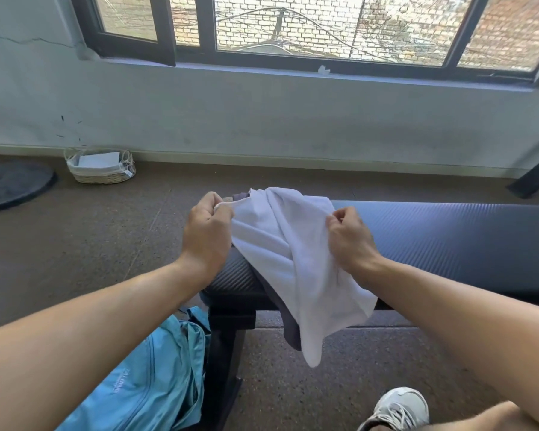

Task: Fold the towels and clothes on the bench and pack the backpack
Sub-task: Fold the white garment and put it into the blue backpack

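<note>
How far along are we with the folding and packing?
Early. Nothing looks folded. The left hand and right hand pinch the white towel, which hangs unfolded over the bench. A dark garment lies crumpled beneath it. The blue backpack sits on the floor, not yet packed.

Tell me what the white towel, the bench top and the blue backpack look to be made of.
White towel: soft, matte cloth, likely cotton; it drapes in loose folds.
Bench top: dark padded vinyl or rubber, finely ribbed, slight sheen.
Blue backpack: thin synthetic fabric, probably nylon; smooth, creased.
</note>
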